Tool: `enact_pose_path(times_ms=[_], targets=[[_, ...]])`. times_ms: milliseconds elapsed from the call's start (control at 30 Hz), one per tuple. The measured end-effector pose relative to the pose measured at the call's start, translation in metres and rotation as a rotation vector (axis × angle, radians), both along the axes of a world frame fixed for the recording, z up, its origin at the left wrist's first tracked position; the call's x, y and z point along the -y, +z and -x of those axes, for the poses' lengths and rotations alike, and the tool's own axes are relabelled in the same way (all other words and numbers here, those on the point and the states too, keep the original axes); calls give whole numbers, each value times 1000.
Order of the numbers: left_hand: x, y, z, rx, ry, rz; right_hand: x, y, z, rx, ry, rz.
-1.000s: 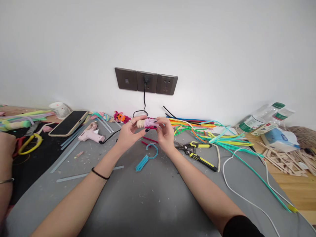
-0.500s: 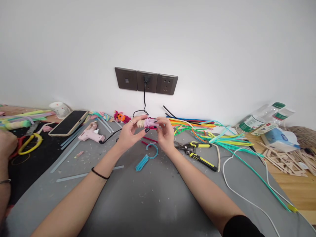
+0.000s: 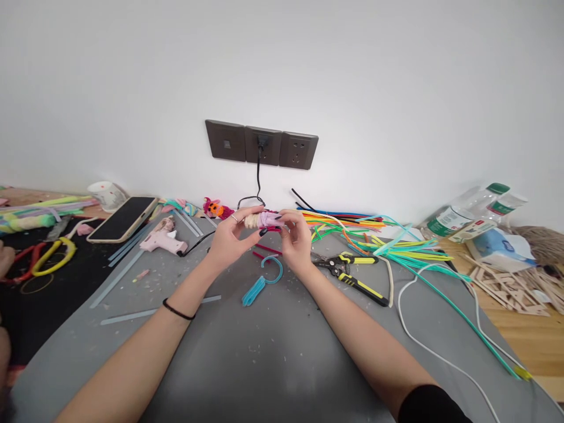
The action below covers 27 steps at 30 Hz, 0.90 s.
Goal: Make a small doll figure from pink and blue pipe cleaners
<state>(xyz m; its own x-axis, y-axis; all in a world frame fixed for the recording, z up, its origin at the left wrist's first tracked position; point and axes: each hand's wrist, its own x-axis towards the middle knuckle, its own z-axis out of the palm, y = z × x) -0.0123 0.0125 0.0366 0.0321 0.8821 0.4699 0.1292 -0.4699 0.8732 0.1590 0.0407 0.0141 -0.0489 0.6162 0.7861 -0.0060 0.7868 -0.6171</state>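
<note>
Between my two hands is a small pipe-cleaner figure [image 3: 268, 220], cream at its left end and lilac to the right, with magenta bits along its edges. My left hand [image 3: 231, 238] is closed on the cream end, thumb underneath. The fingers of my right hand [image 3: 296, 238] pinch the lilac end and partly hide it. Below them on the grey mat [image 3: 282, 364] lies a blue pipe-cleaner piece [image 3: 259, 285] with a curled hook. Magenta stems [image 3: 265, 254] rest just behind it.
Yellow-black wire pliers [image 3: 348, 273] and coloured pipe cleaners [image 3: 396, 252] lie on the right. A pink glue gun [image 3: 163, 238], phone [image 3: 124, 219], paper cup [image 3: 107, 195] and yellow-handled scissors [image 3: 55, 257] are on the left. Bottles [image 3: 458, 214] stand far right. Another person's hand [image 3: 5, 258] shows at the left edge.
My hands and the pipe-cleaner figure stay almost still. At the left edge the other person's hand has drawn back leftward, uncovering more of the red handle.
</note>
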Motion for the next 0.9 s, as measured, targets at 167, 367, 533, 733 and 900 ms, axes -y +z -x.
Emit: enact_pose_path(times_ms=[167,367,533,733,900], targets=[[0,1,0,-4,6,4,1,0,0,3,-2,-3],[0,0,1,14,-40,-23,1,0,0,-26,25,-4],[0,0,3,15,-62,-17,0,0,0,-46,19,-6],[1,0,3,18,-48,-20,0,-1,0,-39,19,-30],[0,-1,3,-5,-28,-31,-1,-1,0,-31,12,-46]])
